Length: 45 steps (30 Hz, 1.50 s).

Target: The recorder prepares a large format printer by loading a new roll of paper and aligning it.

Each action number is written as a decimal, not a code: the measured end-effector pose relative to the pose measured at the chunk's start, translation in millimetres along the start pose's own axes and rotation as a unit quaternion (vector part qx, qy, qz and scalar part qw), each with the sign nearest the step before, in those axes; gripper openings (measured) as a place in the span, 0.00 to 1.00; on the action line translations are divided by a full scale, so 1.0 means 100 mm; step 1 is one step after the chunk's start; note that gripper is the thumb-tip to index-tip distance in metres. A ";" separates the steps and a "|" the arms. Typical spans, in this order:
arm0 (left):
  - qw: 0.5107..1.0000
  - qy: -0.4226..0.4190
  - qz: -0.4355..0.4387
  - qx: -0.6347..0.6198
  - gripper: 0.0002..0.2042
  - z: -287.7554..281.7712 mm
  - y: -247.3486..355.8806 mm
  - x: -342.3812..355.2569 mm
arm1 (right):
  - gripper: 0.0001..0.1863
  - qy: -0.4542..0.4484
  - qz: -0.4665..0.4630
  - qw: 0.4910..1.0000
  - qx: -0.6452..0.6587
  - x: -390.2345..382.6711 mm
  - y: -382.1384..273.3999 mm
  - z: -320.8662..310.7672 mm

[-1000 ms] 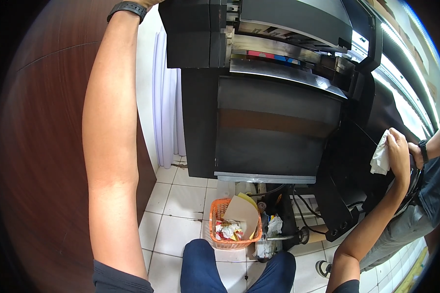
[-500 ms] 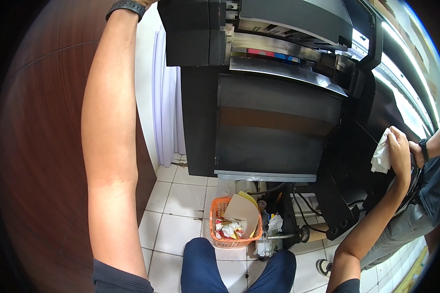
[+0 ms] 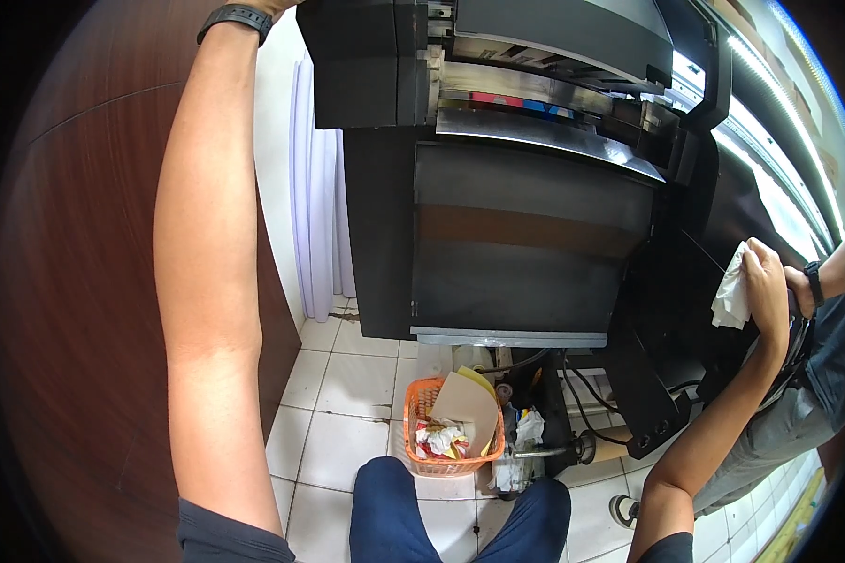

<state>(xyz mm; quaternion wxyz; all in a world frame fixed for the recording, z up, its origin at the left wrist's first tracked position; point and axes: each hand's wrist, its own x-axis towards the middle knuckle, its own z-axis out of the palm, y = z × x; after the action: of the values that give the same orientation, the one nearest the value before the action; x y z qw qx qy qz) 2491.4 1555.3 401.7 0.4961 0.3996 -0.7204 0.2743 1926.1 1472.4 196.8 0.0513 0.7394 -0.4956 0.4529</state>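
My right hand [image 3: 766, 278] is closed on a crumpled white tissue or cloth [image 3: 731, 289], which hangs from the fingers beside the right end of a large black wide-format printer [image 3: 535, 211]. My left arm stretches up along the printer's left side. Only the base of my left hand [image 3: 270, 6] shows at the top edge, near the printer's upper left corner; its fingers are out of view. Below the raised cover [image 3: 563, 33], the printer's inner rail [image 3: 526, 83] and a strip of coloured labels [image 3: 521, 105] are exposed.
An orange plastic basket [image 3: 409, 422] with cardboard and crumpled paper stands on the tiled floor before my knees. Cables [image 3: 580, 403] hang under the printer. Another person [image 3: 817, 366] stands close at the right. A brown wood panel [image 3: 94, 281] borders the left.
The view has shifted very slightly. Both arms stay in nearly the same places, and the white tissue or cloth is still in my right hand.
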 end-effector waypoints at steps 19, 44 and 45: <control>0.998 -0.023 -0.031 -0.057 0.43 -0.03 0.04 -0.04 | 0.12 0.038 -0.026 0.999 -0.008 -0.01 -0.03 0.04; 0.984 -0.118 -0.109 -0.076 0.45 -0.52 -0.04 -0.03 | 0.13 0.040 -0.041 0.998 -0.008 0.01 0.00 0.06; 0.991 -0.114 -0.052 -0.041 0.45 -0.53 -0.15 -0.01 | 0.13 0.038 -0.042 0.998 -0.007 0.02 0.01 0.05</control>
<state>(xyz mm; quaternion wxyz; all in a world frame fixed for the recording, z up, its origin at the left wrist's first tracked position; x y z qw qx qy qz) 2530.7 1589.7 419.3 0.4406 0.4446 -0.7608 0.1712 1929.1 1468.0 194.7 0.0938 0.7413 -0.4650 0.4748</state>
